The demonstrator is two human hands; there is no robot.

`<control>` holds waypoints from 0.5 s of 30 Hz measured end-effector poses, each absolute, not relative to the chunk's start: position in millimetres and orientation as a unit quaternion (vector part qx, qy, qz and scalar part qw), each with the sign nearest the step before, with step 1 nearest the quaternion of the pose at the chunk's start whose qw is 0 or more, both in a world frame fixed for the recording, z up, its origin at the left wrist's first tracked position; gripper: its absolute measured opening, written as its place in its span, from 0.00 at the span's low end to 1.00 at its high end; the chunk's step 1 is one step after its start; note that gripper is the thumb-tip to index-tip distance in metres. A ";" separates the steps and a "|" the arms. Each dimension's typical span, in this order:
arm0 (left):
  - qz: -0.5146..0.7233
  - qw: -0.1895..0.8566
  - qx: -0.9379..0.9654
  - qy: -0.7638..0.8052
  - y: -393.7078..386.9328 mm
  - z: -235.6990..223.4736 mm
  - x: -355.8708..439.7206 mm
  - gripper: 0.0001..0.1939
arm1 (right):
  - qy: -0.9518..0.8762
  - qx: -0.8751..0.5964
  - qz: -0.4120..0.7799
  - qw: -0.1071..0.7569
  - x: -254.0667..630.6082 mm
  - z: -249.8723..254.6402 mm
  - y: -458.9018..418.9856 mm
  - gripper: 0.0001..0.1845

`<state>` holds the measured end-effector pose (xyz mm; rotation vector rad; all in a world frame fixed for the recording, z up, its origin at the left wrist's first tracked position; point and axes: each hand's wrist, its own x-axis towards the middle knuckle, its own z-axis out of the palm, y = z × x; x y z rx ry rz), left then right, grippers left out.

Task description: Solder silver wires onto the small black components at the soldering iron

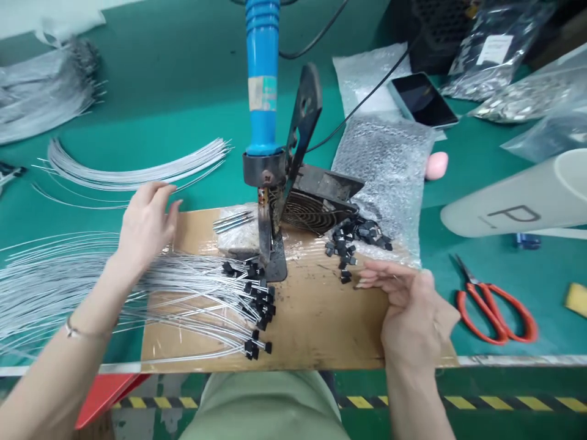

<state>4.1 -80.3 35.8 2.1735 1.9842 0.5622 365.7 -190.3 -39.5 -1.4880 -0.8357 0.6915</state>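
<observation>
One bundle of white wires (123, 177), likely light and springy, lies on the tabletop (206, 189) by the left hand (149, 223), grab near an end; black connectors (342, 245) by the right hand (413, 311), likely rigid, pinch sides; both hands loosely curled, can't tell if gripping.

A flat green tabletop (550, 269) is partly covered by a brown cardboard sheet (330, 330); across both, black-tipped thin white wires (197, 272) are spread. Directly on the tabletop are laid a curved bundle of plain white wires (123, 177), red-handled metal scissors (473, 283) and transparent bubble wrap (380, 153).
</observation>
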 end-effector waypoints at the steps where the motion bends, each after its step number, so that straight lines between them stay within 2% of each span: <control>1: 0.174 0.081 0.725 0.661 -64.0 34.5 -0.2 0.12 | -0.360 -0.641 0.301 0.607 366.6 -40.7 -189.9 0.29; 3: 0.151 0.099 0.726 0.663 -38.7 29.4 -3.1 0.07 | -0.363 -0.639 0.303 0.606 368.4 -42.6 -189.6 0.27; 5: 0.147 0.105 0.720 0.671 -24.4 23.9 -1.6 0.15 | -0.368 -0.643 0.303 0.599 369.7 -43.0 -189.9 0.26; 7: 0.152 0.111 0.709 0.680 -19.5 22.2 -0.3 0.18 | -0.375 -0.649 0.302 0.589 370.4 -42.1 -190.4 0.25; 12: 0.196 0.134 0.665 0.709 -24.4 42.1 -9.7 0.10 | -0.382 -0.637 0.308 0.594 370.8 -40.5 -191.1 0.24; 15: 0.251 0.157 0.629 0.719 -29.7 57.5 -15.5 0.09 | -0.378 -0.649 0.303 0.586 370.4 -41.5 -191.2 0.25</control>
